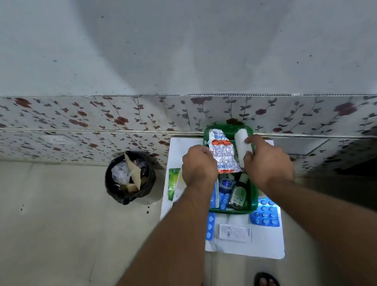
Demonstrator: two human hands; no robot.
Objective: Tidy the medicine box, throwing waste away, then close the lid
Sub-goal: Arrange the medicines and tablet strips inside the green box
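- Foil blister strip (224, 154), crinkly and featherlight, is hanging pinched at its edge in my left hand (198, 166) above the green medicine box (254, 196).
- I'm gripping a soft white gauze roll (241, 146) in my right hand (267, 162); it squashes easily.

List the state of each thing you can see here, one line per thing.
Green box: open, bottles and pill strips inside.
Left hand: gripping a crumpled foil strip.
Right hand: gripping a white roll.
Bin: uncovered, holding waste.
Blue pill strip: flat beside the box.

No legible text on any packet (224, 153) or label (235, 232)
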